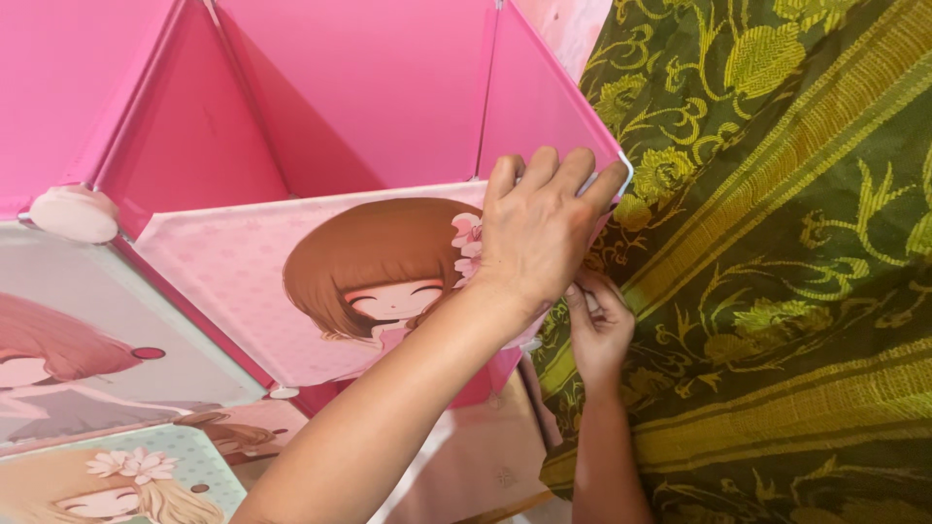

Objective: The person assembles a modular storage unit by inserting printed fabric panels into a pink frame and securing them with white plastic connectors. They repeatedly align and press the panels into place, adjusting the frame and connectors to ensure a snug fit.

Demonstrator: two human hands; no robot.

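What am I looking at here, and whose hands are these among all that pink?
There is no machine here: a person wears a camera on the head, so the single picture looks along their own arms. In front is a pink cube cabinet built of plastic panels. Its door panel, printed with a cartoon girl with brown hair, hangs open. The left hand grips the top corner of that door, fingers curled over its white edge. The right hand, lower down, pinches something small at the door's edge; what it is cannot be made out. To the right hangs a green cloth with a yellow flower pattern. At lower left are more cartoon door panels, and a round white connector knob sits at a cabinet corner.
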